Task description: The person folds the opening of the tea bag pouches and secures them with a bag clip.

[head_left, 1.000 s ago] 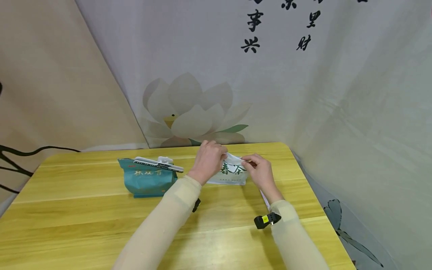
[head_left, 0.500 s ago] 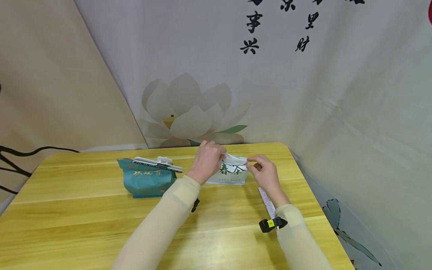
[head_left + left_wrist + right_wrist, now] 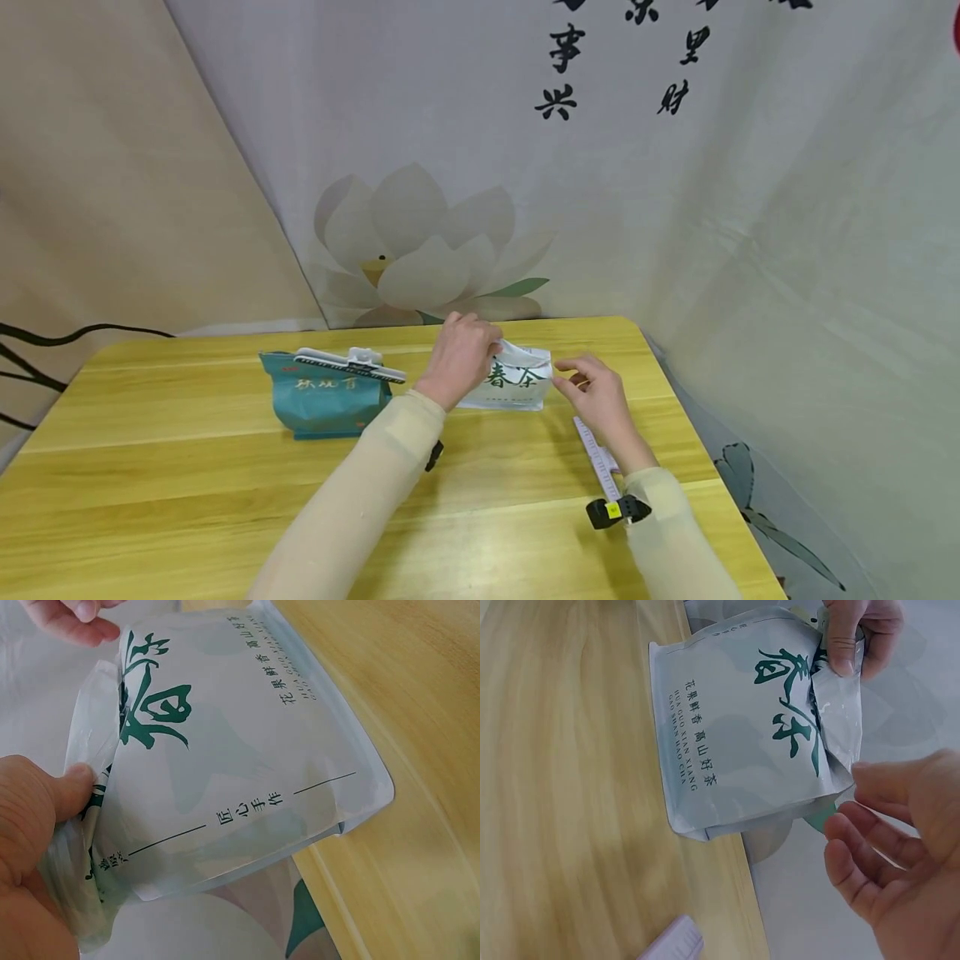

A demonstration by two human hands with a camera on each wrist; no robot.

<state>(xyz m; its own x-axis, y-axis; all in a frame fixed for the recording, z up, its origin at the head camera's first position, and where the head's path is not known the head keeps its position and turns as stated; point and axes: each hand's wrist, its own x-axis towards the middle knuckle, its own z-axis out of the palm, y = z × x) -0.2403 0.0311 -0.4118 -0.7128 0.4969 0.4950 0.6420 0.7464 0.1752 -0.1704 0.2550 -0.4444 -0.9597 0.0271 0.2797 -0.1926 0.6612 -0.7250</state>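
A white tea bag with green lettering stands on the table, its top folded over. My left hand pinches the folded top at its left end; in the left wrist view the thumb presses on the fold. Close by the bag's right top corner is my right hand, its fingers loosely bent and holding nothing. In the right wrist view its thumb is right at the corner of the fold; whether it touches is hard to tell. A lilac sealing clip lies near the right wrist, partly covered by the wrist camera.
To the left, a teal bag stands with a white sealing clip across its top. The wooden table ends at a cloth backdrop behind and to the right. Black cables hang at the far left.
My right hand has let go of the bag's folded top and moved a little right and toward me, uncovering more of the lilac clip. The left hand has stayed in place.
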